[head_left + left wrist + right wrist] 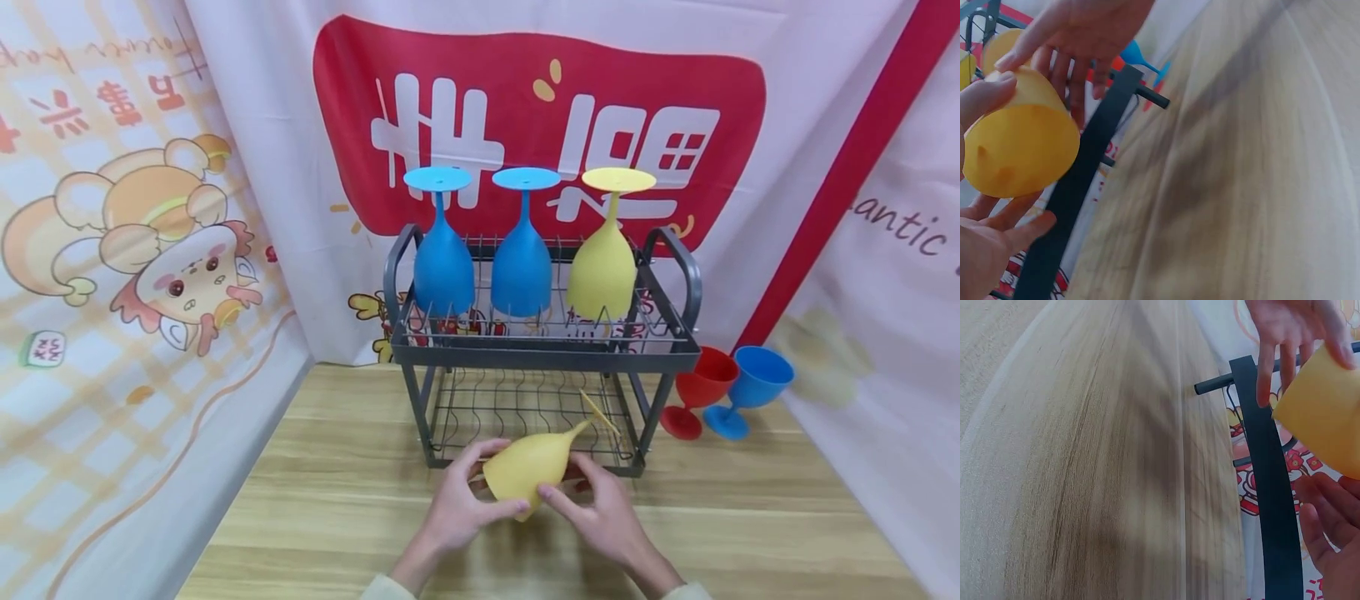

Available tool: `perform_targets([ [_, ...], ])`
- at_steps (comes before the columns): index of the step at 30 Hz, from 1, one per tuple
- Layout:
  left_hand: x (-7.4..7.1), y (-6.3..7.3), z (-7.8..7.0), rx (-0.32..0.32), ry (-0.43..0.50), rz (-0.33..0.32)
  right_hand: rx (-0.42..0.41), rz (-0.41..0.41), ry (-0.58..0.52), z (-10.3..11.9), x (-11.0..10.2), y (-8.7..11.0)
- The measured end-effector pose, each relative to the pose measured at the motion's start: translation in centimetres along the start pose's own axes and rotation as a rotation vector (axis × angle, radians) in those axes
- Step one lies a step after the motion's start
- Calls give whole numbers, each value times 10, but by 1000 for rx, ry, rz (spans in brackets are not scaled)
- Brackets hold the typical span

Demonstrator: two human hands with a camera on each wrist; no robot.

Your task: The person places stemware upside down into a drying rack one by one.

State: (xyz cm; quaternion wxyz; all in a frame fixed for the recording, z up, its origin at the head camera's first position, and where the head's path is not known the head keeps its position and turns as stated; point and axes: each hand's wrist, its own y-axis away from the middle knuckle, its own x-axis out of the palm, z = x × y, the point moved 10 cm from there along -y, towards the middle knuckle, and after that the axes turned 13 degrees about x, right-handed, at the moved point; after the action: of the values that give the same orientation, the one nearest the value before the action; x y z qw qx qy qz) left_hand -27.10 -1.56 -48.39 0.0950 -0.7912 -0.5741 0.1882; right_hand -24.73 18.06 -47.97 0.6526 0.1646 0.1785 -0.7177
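Both hands hold a yellow plastic goblet [528, 471] in front of the rack, tilted on its side. Its open mouth faces lower left and its stem and foot point to the upper right. My left hand [467, 504] grips the bowl near the rim, thumb across the front. My right hand [603, 508] grips the bowl nearer the stem, with the thumb in front and the fingers partly hidden behind. In the left wrist view the goblet's hollow inside [1022, 150] shows between the hands. The right wrist view catches only part of the yellow bowl [1325, 412].
A dark two-tier dish rack [547, 360] stands behind the hands. Upside down on its top tier are a left blue goblet [444, 271], a middle blue goblet [522, 271] and another yellow goblet [602, 271]. A red goblet [705, 379] and a blue goblet [757, 379] stand upright to its right.
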Motion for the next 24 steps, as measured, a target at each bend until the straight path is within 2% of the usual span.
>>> perform_targets([
  [8,13,0,7,33,-82,81,-170,18,-27,20,1,6],
  [13,17,-3,7,35,-150,90,-228,35,-18,30,3,7],
  [18,19,-5,4,53,-208,89,-224,39,1,31,5,7],
  [24,21,-6,0,80,-218,87,-138,57,-2,27,5,6],
])
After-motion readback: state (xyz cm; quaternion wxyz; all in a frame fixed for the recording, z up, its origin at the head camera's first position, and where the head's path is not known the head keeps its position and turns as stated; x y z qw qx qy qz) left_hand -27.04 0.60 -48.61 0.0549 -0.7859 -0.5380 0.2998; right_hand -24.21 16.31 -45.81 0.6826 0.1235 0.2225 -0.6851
